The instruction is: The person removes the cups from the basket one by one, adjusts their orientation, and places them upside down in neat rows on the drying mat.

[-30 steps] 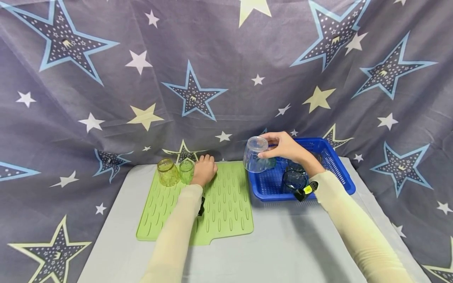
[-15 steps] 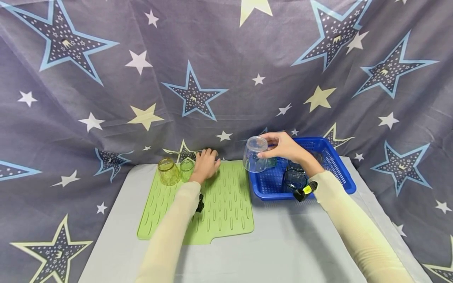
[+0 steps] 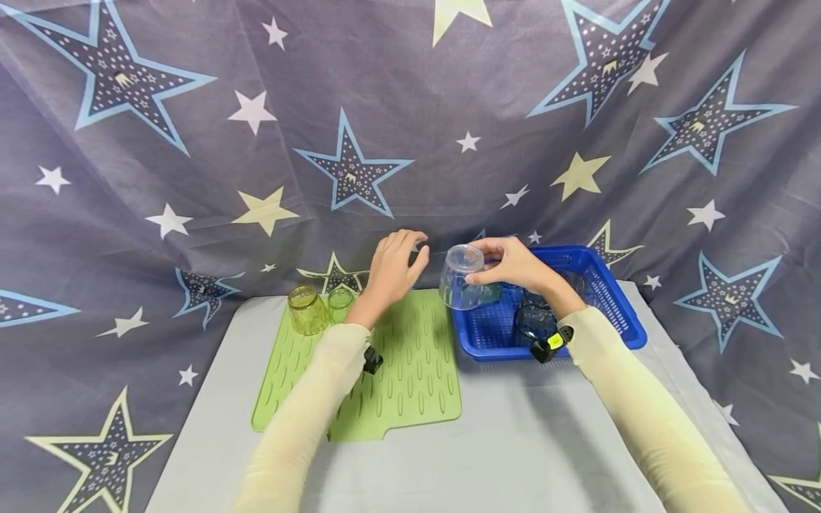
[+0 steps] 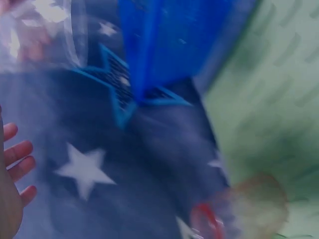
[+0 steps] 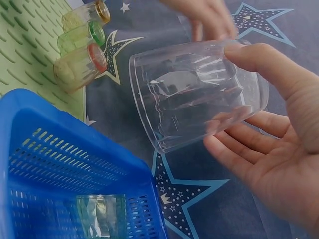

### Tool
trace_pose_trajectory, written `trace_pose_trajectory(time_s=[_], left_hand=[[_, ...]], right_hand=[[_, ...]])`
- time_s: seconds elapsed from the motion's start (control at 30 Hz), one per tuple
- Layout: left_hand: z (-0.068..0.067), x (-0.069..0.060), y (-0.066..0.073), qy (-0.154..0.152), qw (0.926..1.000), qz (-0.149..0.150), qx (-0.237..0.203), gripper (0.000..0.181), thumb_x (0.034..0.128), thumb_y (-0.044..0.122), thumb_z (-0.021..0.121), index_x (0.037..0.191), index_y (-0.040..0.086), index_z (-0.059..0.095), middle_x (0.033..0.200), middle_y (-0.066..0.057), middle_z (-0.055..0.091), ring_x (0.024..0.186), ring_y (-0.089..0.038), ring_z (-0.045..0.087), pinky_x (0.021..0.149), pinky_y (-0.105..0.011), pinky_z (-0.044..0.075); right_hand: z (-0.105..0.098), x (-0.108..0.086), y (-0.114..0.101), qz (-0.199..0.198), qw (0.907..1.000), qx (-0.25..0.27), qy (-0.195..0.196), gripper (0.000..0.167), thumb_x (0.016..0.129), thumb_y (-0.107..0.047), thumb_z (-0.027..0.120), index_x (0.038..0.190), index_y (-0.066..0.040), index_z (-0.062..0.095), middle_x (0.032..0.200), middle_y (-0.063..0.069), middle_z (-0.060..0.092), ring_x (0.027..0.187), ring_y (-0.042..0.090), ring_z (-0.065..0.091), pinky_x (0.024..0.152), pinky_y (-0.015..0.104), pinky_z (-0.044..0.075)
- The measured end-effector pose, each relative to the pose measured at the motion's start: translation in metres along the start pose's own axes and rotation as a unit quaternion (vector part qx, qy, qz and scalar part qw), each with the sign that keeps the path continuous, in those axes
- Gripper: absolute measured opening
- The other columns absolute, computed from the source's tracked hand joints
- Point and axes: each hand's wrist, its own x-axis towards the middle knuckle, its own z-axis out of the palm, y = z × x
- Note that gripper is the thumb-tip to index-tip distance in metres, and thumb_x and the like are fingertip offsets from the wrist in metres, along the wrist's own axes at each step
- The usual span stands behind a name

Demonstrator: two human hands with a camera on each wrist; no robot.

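My right hand (image 3: pixel 516 267) holds a clear glass (image 3: pixel 457 288) upside down by its base, above the left end of the blue basket (image 3: pixel 474 354). The right wrist view shows my thumb on one side of the glass and my fingers on the other. My left hand (image 3: pixel 393 271) is raised above the green mat (image 3: pixel 417 377), fingers loosely bent, close to the clear glass and holding nothing. On the mat stand a yellow glass (image 3: pixel 306 313), a green glass (image 3: pixel 340 303) and a red-rimmed glass (image 5: pixel 79 67). My left arm hides this last one in the head view.
Inside the basket are a dark blue glass (image 3: pixel 535 322) and a greenish glass (image 5: pixel 102 214), with other glasses partly hidden behind my right hand. A star-patterned curtain (image 3: pixel 410 142) hangs just behind the white table (image 3: pixel 487 456).
My left hand has lifted off from beside the green glass and moved up and right toward the clear glass, its fingers opening. My right hand and the clear glass have barely moved.
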Motion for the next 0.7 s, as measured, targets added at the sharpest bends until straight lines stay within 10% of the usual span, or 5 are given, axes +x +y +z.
trace_pose_trajectory(time_s=[0.3,0.7], left_hand=[[-0.017,0.008,0.044,0.007,0.9966,0.067,-0.048,0.033,0.103,0.032,0.05,0.125,0.012,0.065,0.123,-0.006,0.067,0.115,-0.025,0.062,0.1,-0.044,0.049],[-0.01,0.008,0.062,-0.028,0.9938,0.099,-0.044,0.031,0.101,0.034,0.057,0.121,0.012,0.066,0.116,-0.005,0.066,0.106,-0.024,0.061,0.091,-0.038,0.052]], right_hand=[[0.004,0.0,-0.001,-0.003,0.9999,-0.013,-0.001,0.058,0.085,-0.014,0.082,0.138,-0.004,0.061,0.126,0.018,0.069,0.108,0.027,0.069,0.092,0.031,0.057],[0.009,-0.002,-0.006,-0.016,0.9996,-0.02,-0.01,0.066,0.082,-0.007,0.082,0.142,-0.001,0.056,0.133,0.021,0.065,0.123,0.034,0.062,0.106,0.049,0.051]])
